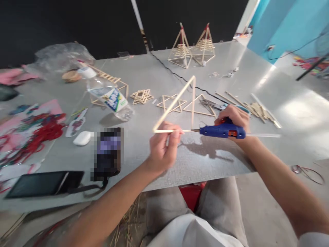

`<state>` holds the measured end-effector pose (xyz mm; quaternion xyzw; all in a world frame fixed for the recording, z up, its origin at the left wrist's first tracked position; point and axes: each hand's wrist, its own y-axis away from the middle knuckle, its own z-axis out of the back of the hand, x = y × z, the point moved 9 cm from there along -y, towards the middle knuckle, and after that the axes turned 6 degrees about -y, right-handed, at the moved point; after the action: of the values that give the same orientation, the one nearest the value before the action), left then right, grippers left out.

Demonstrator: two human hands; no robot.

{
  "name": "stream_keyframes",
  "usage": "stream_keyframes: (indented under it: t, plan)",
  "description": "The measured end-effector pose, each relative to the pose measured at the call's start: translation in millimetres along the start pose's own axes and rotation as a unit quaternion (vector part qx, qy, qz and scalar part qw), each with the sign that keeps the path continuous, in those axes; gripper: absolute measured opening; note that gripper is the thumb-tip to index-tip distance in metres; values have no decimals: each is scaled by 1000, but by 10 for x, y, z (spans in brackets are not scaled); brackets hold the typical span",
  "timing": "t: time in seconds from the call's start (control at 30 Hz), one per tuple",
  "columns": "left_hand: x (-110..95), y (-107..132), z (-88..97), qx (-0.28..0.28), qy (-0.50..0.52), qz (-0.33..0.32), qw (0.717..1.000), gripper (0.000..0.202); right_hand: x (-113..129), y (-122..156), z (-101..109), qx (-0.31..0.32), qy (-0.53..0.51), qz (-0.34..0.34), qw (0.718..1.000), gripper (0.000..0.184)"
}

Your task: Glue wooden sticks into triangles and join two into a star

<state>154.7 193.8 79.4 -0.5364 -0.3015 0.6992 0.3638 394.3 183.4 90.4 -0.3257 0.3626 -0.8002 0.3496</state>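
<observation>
My left hand [164,145] is closed in a pinch on the bottom edge of a triangle made of thin wooden sticks [177,103], held upright above the grey table [154,164]. My right hand [235,118] grips a blue glue gun [221,131] lying level, its nozzle touching the triangle's lower right corner. A clear glue stick pokes out of the gun's back end.
Flat stick stars [141,96] and a flat triangle [197,105] lie behind the hands, with scissors [212,104] and loose sticks [257,109] to the right. Two stick pyramids [191,49] stand at the back. A water bottle [108,94], phone, tablet [38,183] and red cords [38,135] lie left.
</observation>
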Motion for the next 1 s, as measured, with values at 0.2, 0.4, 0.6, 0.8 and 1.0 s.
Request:
stream_keyframes:
  t: [0.2, 0.4, 0.6, 0.8, 1.0]
  plan:
    - [-65, -10, -40, 2, -4, -30, 1000, 18, -84, 43, 20, 9, -20, -7, 1000, 29]
    - [-165, -38, -36, -10, -49, -73, 996, 21, -110, 68, 8, 18, -27, 5, 999, 31]
    - [-178, -35, -39, -7, -30, -81, 996, 17, -137, 74, 9, 21, -11, -13, 1000, 29]
    - [-151, -35, -44, 15, -48, -73, 996, 17, -169, 69, 13, 8, -22, 7, 1000, 35]
    - [-14, 15, -14, 13, -25, -12, 1000, 17, -25, 9, -38, 5, -7, 17, 1000, 25]
